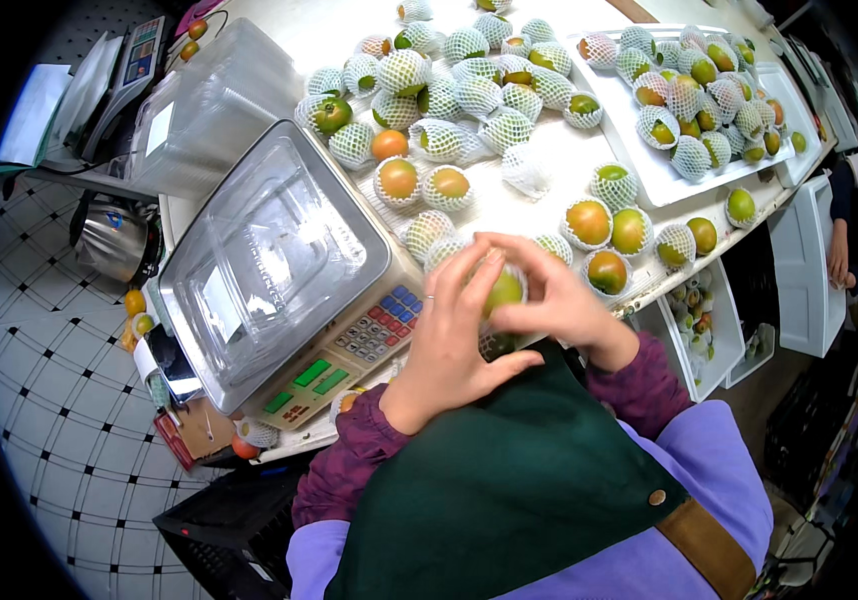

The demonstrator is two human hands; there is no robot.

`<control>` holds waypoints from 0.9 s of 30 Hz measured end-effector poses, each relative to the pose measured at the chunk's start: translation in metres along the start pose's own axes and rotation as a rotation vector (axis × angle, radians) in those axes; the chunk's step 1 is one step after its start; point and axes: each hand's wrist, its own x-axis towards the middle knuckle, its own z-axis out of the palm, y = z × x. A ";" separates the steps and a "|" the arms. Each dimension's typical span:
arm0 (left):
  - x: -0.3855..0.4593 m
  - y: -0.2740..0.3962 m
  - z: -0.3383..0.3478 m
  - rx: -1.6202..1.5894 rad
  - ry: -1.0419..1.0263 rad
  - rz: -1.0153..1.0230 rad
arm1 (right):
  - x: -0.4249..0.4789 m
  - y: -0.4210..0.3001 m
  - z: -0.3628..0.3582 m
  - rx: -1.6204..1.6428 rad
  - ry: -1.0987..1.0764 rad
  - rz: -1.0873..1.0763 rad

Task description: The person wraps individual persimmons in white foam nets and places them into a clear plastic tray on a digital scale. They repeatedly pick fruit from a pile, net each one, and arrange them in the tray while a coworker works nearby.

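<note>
A greenish tomato (504,291) in a white foam net sits between my hands at the table's near edge. My right hand (560,296) curls its thumb and fingers around it. Over its upper left side, my left hand (447,337) lays its fingertips, with the thumb stretched away; whether these fingers grip is unclear. Below the tomato, a darker netted piece (498,343) shows partly between the hands. Several netted tomatoes (588,223) lie right of my hands. A scale (369,330) stands to the left, bearing clear plastic containers (279,247).
More netted tomatoes (466,90) cover the table's far part. Others fill a white foam tray (650,191) at the right. Stacked clear containers (222,97) stand behind the scale. A white bin (725,352) holds fruit below the table edge. Another person's hand (838,259) is at far right.
</note>
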 end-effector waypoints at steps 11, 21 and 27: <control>-0.011 -0.016 0.003 0.477 -0.134 -0.125 | 0.060 -0.011 -0.098 -1.403 0.049 -0.138; -0.009 -0.015 -0.002 0.437 -0.111 -0.112 | 0.131 -0.002 -0.093 -1.689 0.410 -0.203; 0.002 -0.016 -0.007 0.150 0.196 -0.138 | 0.075 -0.034 -0.055 -0.389 0.278 -0.076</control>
